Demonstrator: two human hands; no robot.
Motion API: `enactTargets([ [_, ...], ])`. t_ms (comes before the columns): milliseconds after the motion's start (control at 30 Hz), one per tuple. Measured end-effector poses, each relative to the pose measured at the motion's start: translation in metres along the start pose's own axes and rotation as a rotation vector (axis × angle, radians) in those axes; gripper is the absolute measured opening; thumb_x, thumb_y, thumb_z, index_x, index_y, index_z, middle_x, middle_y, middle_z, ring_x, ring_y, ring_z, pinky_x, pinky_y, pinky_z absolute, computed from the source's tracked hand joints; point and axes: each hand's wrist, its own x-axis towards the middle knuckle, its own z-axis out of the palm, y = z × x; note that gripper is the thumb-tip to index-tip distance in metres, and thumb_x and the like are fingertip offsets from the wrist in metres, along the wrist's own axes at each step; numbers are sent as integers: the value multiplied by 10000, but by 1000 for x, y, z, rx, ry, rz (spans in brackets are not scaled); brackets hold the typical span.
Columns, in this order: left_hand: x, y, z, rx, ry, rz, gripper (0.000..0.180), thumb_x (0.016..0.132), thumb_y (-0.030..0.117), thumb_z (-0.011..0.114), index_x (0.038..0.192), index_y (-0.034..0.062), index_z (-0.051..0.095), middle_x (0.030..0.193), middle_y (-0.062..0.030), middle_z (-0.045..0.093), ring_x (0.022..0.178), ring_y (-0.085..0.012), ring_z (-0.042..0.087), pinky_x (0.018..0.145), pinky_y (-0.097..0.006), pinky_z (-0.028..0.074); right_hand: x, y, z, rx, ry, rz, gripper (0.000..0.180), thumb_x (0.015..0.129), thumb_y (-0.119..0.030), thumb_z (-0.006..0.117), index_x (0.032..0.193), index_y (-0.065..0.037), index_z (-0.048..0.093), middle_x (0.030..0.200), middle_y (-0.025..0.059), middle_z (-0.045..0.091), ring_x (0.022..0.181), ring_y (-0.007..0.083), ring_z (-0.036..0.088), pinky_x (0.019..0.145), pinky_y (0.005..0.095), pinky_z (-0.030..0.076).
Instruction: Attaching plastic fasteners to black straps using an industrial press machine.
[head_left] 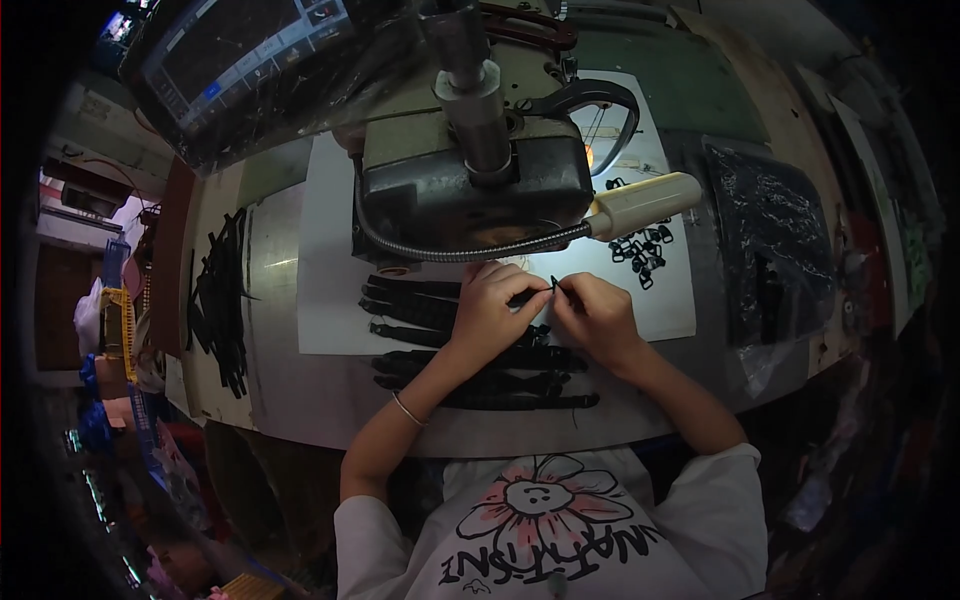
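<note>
My left hand and my right hand meet just below the head of an industrial sewing machine. Together they pinch a narrow black strap, with its end sticking up between my fingertips. Under my wrists lie several finished black straps in rows on the white work plate. A pile of small black plastic buckles sits just to the right of my right hand. A thin bracelet is on my left wrist.
A gooseneck lamp bends across the machine's front. A bundle of long black straps lies at the table's left. A black plastic bag sits at the right. A control panel wrapped in plastic stands at the upper left.
</note>
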Motion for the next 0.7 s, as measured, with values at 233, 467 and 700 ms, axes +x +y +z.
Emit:
enactTargets([
  [233, 1, 0, 2, 79, 52, -16, 87, 722, 168, 680, 740, 96, 634, 740, -8, 602, 767, -187, 555, 816, -325, 333, 0, 0, -2, 104, -30, 77, 92, 745, -33, 622, 749, -10, 533, 630, 110, 551, 535, 229, 579, 499, 311, 453],
  [467, -3, 4, 1, 238, 153, 20, 92, 684, 152, 702, 692, 107, 624, 709, 6, 608, 719, -186, 568, 745, -327, 347, -4, 3, 4, 329, -75, 293, 126, 768, -70, 650, 810, 14, 567, 630, 74, 578, 546, 92, 555, 509, 234, 443],
  [700, -1, 6, 8, 218, 136, -16, 132, 668, 176, 708, 647, 111, 596, 672, 13, 590, 713, -173, 562, 729, -332, 325, -7, 4, 1, 293, -78, 354, 126, 755, -64, 649, 798, 14, 560, 617, 106, 576, 533, 135, 575, 507, 256, 458],
])
